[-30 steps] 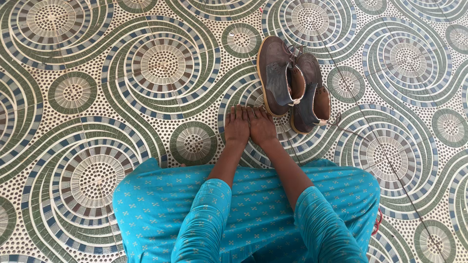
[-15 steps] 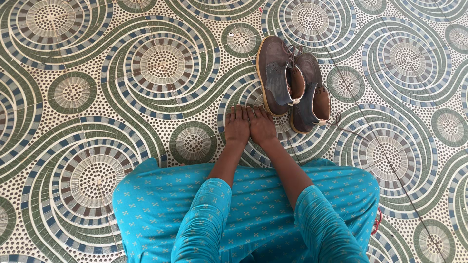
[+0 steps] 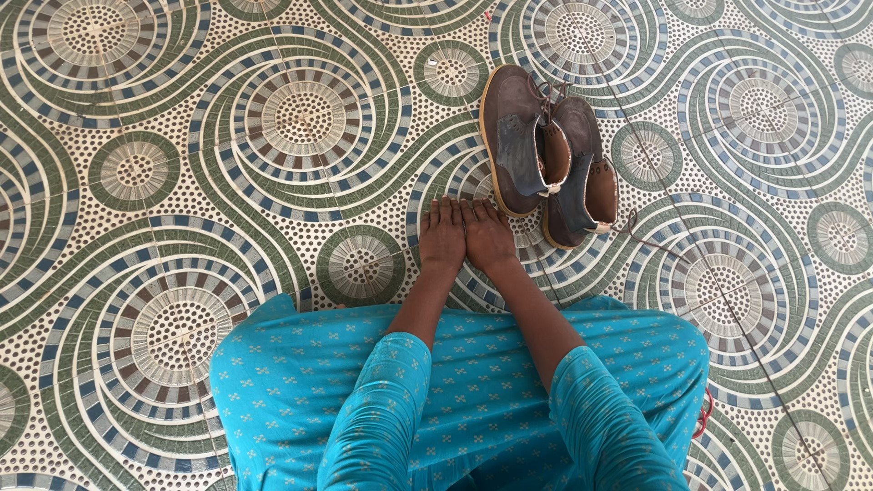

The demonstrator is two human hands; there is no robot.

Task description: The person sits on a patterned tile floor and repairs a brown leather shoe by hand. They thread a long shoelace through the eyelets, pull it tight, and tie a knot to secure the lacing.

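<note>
Here, in the head view, both hands lie flat on the floor (image 3: 136, 300), palms down and side by side, thumbs touching. The left hand (image 3: 443, 238) and the right hand (image 3: 489, 238) hold nothing; the fingers are spread loose and straight, pointing to twelve o'clock. Neither hand touches the shoes.

The pair stands just beyond the fingertips, at about one o'clock from the hands. The left shoe (image 3: 516, 136) is the nearer one: its heel sits just beside the right hand's fingertips, its toe at twelve o'clock. The right shoe (image 3: 582, 177) lies against it on the three o'clock side, tilted so that its tan lining shows. Both are grey-brown with pale soles. A loose lace (image 3: 650, 238) trails from the right shoe toward four o'clock across the tiles.

At six o'clock the person's lap fills the frame in a turquoise garment (image 3: 473, 382) with small pale crosses, both sleeves reaching to mid-forearm.

As a judgement only: a hand going for the pair would do well to take the nearer shoe by its heel or collar, where a firm hold is easy, and to gather the trailing lace so it does not drag or snag.
</note>
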